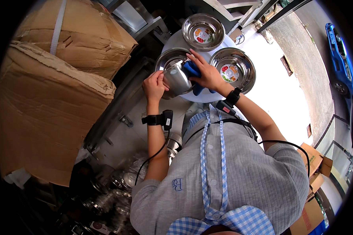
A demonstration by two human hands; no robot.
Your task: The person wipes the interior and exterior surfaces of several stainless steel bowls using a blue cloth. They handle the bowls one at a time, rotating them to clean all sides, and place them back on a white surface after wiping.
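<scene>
My left hand (155, 85) grips the side of a silver metal container (176, 79) with a small oval label, its fingers closed on the wall. In my right hand (208, 73) is a blue cloth (192, 70), bunched against the container's other side. The container is tilted above a shiny steel basin (169, 55), covering part of it. Two more steel basins, one at the back (203, 32) and one on the right (232, 69), show fruit-printed labels on their bottoms. All three basins rest on a round white table (200, 96).
Large brown cardboard boxes (55, 113) are stacked on the left. Plastic-wrapped metal ware (123, 182) crowds the floor at lower left. Open cartons (315, 166) stand at lower right. Outside, a blue car (340, 58) is at the far right. Cables run from my wrist straps.
</scene>
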